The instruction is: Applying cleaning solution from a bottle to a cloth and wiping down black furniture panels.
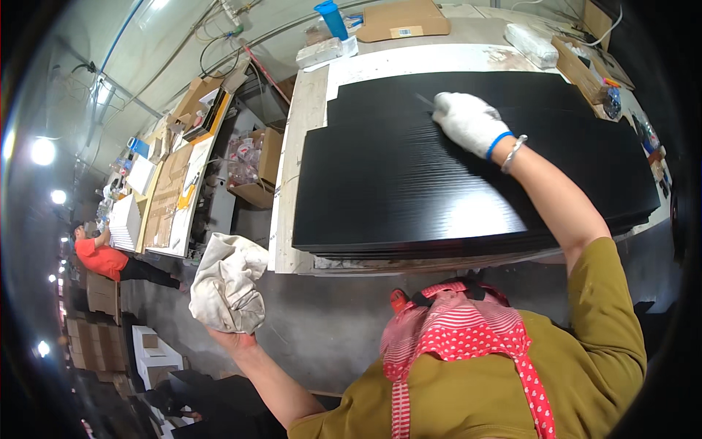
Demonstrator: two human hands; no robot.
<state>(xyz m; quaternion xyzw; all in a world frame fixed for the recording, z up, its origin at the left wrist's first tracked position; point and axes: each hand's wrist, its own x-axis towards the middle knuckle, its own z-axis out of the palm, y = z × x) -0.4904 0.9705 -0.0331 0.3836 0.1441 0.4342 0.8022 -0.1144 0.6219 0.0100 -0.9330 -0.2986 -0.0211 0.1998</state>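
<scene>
— Where are the hands?

— The right hand (468,121), in a white glove, rests on the top black sheet (468,168) of the stack on the tabletop (303,110), fingers closed, seemingly pinching a thin dark strip at its surface; the view is too small to be sure.

— And the left hand (232,338)?

— Held off the tabletop's edge, gripping a bunched pale cloth (228,284), keeping it clear of the sheets.

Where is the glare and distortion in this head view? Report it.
Head view: pale glare streaks the black sheets below the gloved right hand; bright lamps flare at left; fisheye bends the table edges; corners go dark; the left hand holding a cloth stays sharp.
</scene>
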